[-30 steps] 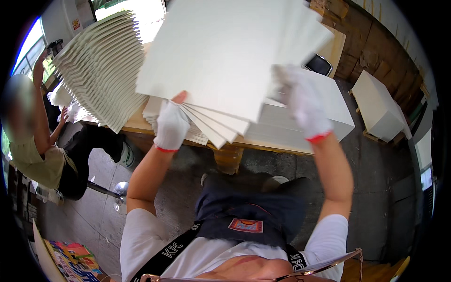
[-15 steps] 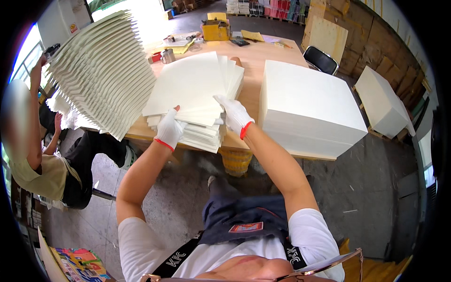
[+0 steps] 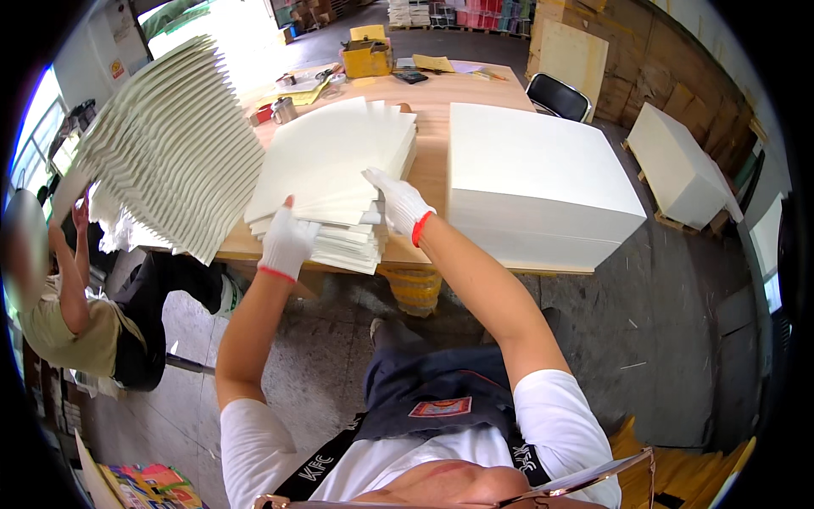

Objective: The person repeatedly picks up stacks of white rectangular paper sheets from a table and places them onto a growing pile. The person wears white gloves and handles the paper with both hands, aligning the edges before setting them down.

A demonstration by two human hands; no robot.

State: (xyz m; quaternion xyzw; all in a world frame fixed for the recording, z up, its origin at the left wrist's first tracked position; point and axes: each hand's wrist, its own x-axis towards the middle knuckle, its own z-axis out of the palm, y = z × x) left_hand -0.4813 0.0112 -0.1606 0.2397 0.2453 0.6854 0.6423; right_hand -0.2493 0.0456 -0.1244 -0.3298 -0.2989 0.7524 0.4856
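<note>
A fanned stack of large white paper sheets [image 3: 318, 153] lies before me on the table, its layers uneven along the near and right edges. My left hand [image 3: 287, 244], in a white glove with a red cuff and a bare thumb tip, is at the near left edge of this stack. Its thumb points up over the sheets, spread from the fingers, which lie against the front edges. Gloved the same way, my right hand [image 3: 398, 202] touches the near right corner with its fingers stretched out. Whether either hand pinches a sheet is hard to make out.
Right of the fanned sheets stands a tall squared paper block [image 3: 543, 161]; to the left leans a high rippled pile [image 3: 174, 148]. A seated co-worker [image 3: 76, 314] is beside that pile. Farther back are a metal cup [image 3: 283, 110], a yellow box [image 3: 367, 58] and a black chair [image 3: 560, 97].
My view has shifted slightly, so the table and stacks sit farther left. Both my hands stay at the same stack. The co-worker's raised arm has come down from the tall pile.
</note>
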